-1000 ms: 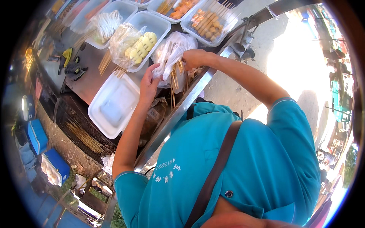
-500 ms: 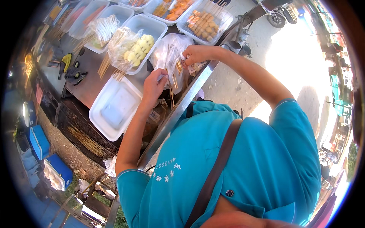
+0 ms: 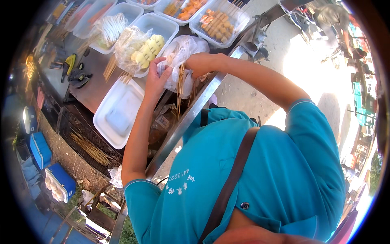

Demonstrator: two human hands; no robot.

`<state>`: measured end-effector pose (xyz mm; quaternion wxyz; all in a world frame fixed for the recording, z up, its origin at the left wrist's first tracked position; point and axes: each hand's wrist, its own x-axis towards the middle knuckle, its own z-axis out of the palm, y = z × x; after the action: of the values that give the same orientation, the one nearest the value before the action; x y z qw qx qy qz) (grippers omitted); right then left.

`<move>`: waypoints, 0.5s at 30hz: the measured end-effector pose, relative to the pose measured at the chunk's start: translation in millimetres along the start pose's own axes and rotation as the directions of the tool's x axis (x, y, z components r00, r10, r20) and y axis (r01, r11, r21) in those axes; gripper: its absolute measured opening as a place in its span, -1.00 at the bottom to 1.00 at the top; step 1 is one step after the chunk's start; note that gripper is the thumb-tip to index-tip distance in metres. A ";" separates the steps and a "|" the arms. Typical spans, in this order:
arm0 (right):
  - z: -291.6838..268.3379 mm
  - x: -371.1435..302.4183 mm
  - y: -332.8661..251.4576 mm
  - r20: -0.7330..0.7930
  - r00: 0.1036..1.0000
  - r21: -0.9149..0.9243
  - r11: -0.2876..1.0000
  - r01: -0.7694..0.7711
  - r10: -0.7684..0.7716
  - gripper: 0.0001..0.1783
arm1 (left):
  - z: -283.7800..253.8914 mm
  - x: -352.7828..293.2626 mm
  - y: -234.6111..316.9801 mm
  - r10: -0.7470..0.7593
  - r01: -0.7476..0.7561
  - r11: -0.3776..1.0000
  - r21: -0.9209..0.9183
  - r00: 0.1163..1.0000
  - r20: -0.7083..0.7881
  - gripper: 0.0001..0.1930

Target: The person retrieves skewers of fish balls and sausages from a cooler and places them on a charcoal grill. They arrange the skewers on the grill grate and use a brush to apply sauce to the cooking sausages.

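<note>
Two hands at a clear plastic bag of skewers.

Nearest, the empty white tray [image 3: 120, 114] lies on the tabletop [image 3: 91, 75]. Left hand [image 3: 156, 79] has slid up the plastic bag [image 3: 183, 53], fingers now pinching its near side; right hand [image 3: 201, 63] stays closed round its top, skewers [image 3: 179, 87] hanging beneath. Beyond sit the tub of yellow pieces [image 3: 156, 30] and farther food tubs [image 3: 219, 18].

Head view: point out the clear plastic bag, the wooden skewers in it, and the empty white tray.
clear plastic bag [image 3: 185, 46], head view, upper crinkled film.
wooden skewers [image 3: 179, 87], head view, mid-shafts.
empty white tray [image 3: 118, 114], head view, bare floor.
</note>
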<state>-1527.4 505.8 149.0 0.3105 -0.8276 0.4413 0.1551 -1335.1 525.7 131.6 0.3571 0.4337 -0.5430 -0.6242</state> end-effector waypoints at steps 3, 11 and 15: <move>-14.1 -23.1 38.2 -0.194 0.981 0.346 0.937 0.053 0.016 -0.60 | 0.4 -16.5 -13.3 0.210 -0.211 0.948 0.239 0.977 0.029 -0.46; -48.2 -50.7 52.0 -0.388 0.777 0.920 0.256 0.296 0.496 -0.63 | -17.7 13.1 16.2 0.023 -0.022 0.999 0.039 0.999 -0.039 -0.62; -67.1 -51.1 62.8 -0.369 0.763 0.908 0.382 0.173 0.530 -0.65 | -14.6 39.5 70.6 -0.058 0.078 0.933 -0.351 0.996 0.068 -0.66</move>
<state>-1609.2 468.3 203.3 0.5266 -0.4638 0.6191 -0.3527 -1337.9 473.2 194.7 0.3918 0.3633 -0.4165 -0.7355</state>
